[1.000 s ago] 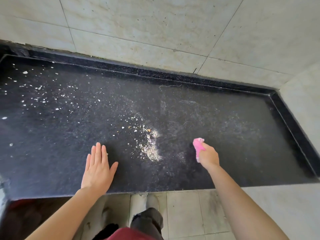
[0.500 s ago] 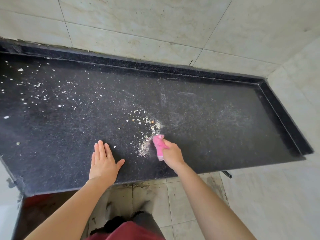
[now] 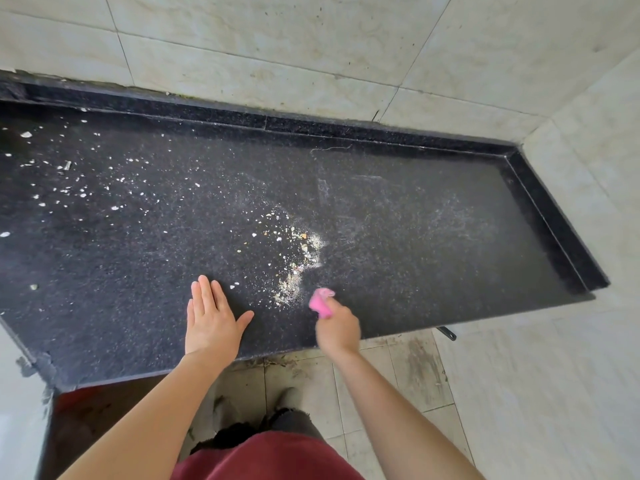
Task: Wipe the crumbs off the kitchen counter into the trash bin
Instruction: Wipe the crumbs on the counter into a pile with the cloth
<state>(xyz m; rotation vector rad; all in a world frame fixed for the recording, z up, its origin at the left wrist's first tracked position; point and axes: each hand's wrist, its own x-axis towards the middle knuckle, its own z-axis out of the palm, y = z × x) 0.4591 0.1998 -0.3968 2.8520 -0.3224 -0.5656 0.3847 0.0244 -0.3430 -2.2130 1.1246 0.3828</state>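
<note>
A black speckled counter runs across the view. A swept heap of pale crumbs lies near its front middle, and loose crumbs are scattered over the left part. My right hand grips a pink cloth at the counter's front edge, just right of the heap; the hand is blurred. My left hand lies flat on the counter, fingers straight, left of the heap. A red shape shows under the counter's front left corner; I cannot tell what it is.
Pale tiled walls close the counter at the back and right, with a raised black lip along both. Tiled floor and my feet show below the front edge. A small dark bracket sticks out under the counter at right.
My right hand swept the pink cloth leftward into the crumb heap, then drew back toward the front edge. The heap is pushed a little left. My left hand stayed flat.
</note>
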